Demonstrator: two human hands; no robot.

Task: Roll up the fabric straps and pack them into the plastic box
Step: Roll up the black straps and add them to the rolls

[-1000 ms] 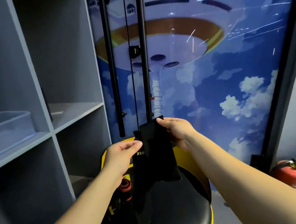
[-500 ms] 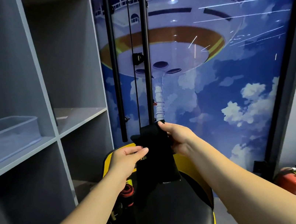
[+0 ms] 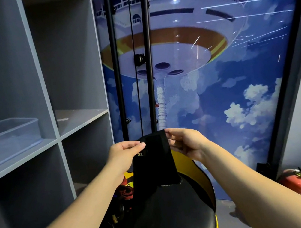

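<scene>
While dangling limp over the black seat, hanging soft and light: black fabric strap, pinched at its top edge by left hand and right hand. Probably best gripping that top hem, rolling downward. Sitting on the shelf well apart: plastic box.

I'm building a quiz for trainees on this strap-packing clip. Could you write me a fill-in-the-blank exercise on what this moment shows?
1. The black fabric strap is held up at its top edge by ____ hands.
2. The clear plastic box stands on a grey ____ to the person's left.
3. Below the strap is a round black stool seat with a ____ rim.
4. Two red ____ stand on the floor at lower right.

Missing words: both; shelf; yellow; fire extinguishers
</scene>
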